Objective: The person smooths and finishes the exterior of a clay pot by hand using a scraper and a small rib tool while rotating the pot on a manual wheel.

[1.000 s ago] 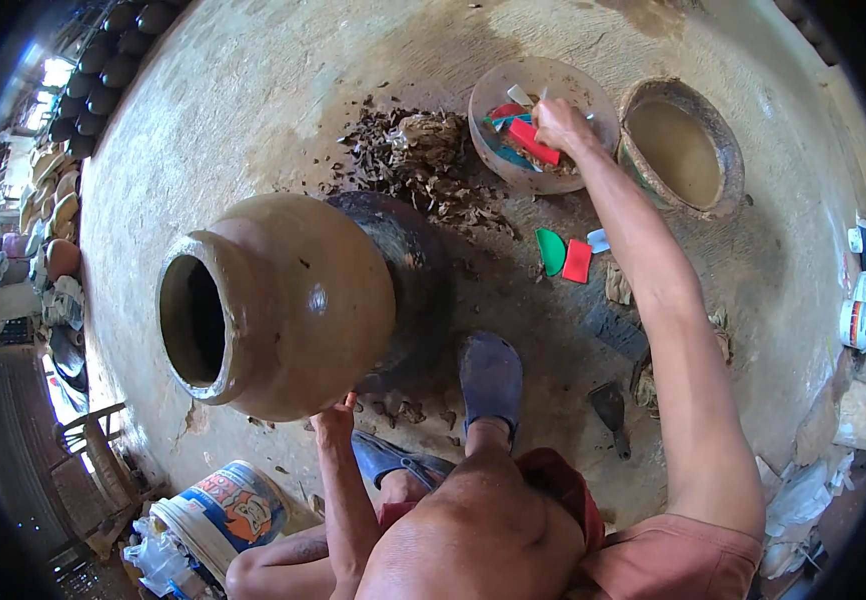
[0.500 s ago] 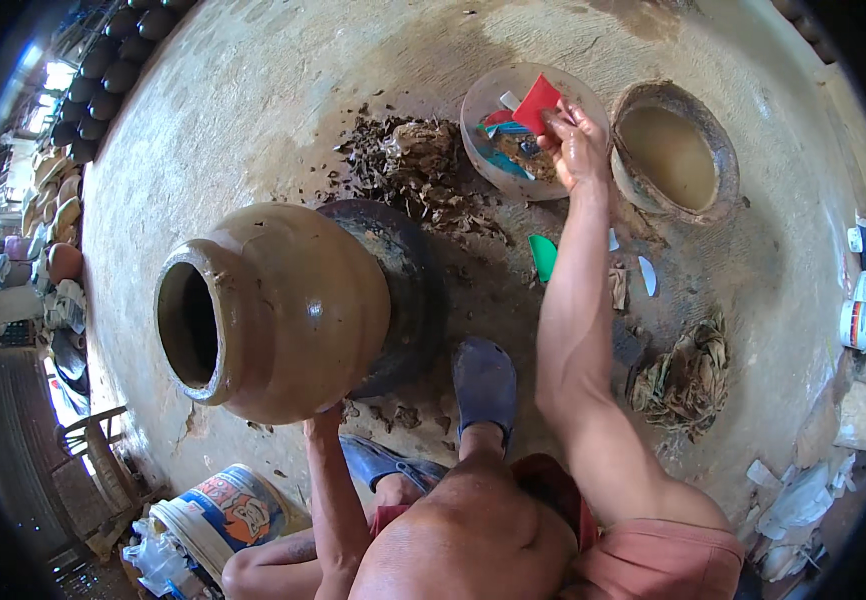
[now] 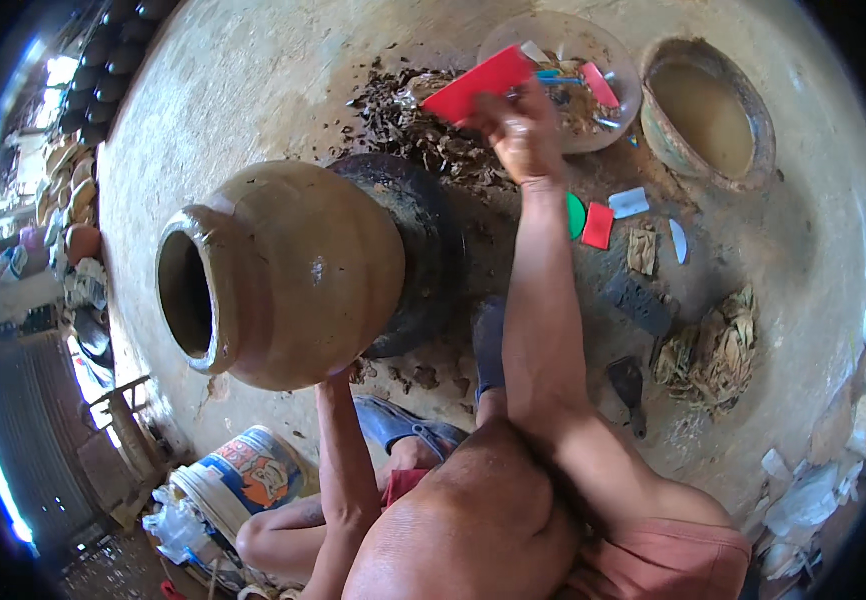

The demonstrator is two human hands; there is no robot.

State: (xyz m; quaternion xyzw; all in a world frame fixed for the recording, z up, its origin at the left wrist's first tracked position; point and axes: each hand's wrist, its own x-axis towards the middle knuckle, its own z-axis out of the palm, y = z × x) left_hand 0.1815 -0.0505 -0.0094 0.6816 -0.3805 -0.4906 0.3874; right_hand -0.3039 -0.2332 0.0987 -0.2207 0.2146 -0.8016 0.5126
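My right hand [image 3: 519, 135], smeared by motion, grips a red flat scraper [image 3: 468, 85] above the clay scraps and near the rim of the plastic bowl [image 3: 629, 120], which holds more small coloured pieces. My left hand [image 3: 335, 374] is at the lower side of a large wet clay jar [image 3: 298, 270], its fingers hidden behind it. The jar lies sideways, mouth to the left, against a dark round form [image 3: 433, 270]. Green [image 3: 573, 215], red [image 3: 598, 225] and pale [image 3: 628, 200] flat pieces lie on the floor.
A water basin [image 3: 708, 120] stands at upper right. A heap of clay scraps [image 3: 393, 110] lies behind the jar, crumpled leaf-like material [image 3: 713, 355] and a dark tool [image 3: 626, 395] at right. A bucket [image 3: 238, 470] is at lower left, dark pots [image 3: 108, 70] along the left.
My right hand has come out of the bowl with the red scraper and moved up and leftward. My left hand stays under the jar. The whole view has shifted somewhat.
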